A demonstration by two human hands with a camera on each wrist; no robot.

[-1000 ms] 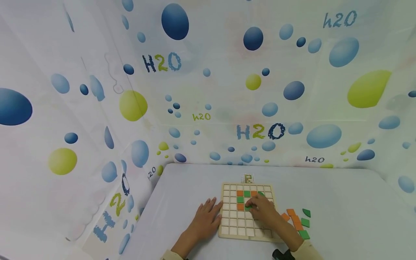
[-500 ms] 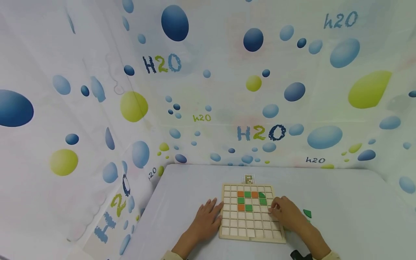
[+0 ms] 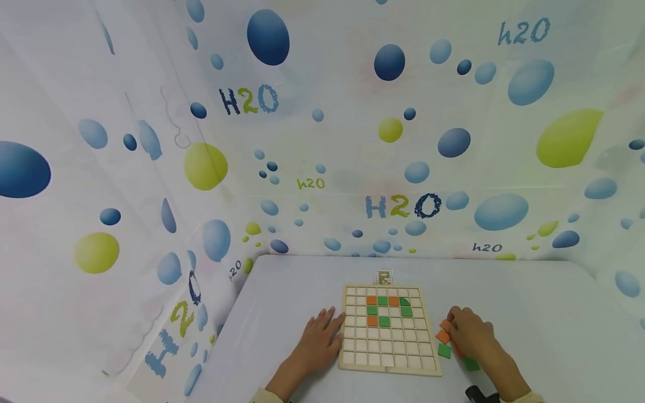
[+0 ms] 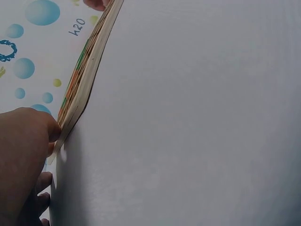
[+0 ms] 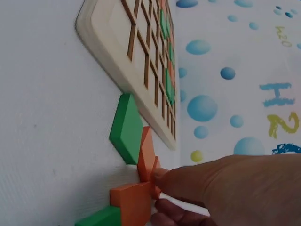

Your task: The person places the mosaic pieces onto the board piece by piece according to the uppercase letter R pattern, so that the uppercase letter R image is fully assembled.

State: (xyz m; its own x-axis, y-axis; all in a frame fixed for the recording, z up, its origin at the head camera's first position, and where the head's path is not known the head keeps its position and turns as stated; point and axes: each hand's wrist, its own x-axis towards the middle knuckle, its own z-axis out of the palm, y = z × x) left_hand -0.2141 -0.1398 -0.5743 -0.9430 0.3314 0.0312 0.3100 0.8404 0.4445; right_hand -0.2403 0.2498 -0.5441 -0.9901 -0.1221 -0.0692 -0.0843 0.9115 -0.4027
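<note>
Pale wooden grid board [image 3: 388,358], orange and green tiles [image 3: 443,343], bubble-print backdrop [image 3: 322,140]

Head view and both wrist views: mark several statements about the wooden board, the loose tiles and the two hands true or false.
1. The left hand rests against the left edge of the wooden grid board. True.
2. The right hand is over the board's middle. False: it is off the board's right side, at the loose tiles.
3. The board holds orange and green tiles. True.
4. The loose tiles are all blue. False: they are orange and green.
5. The right fingertips touch an orange tile. True.
</note>
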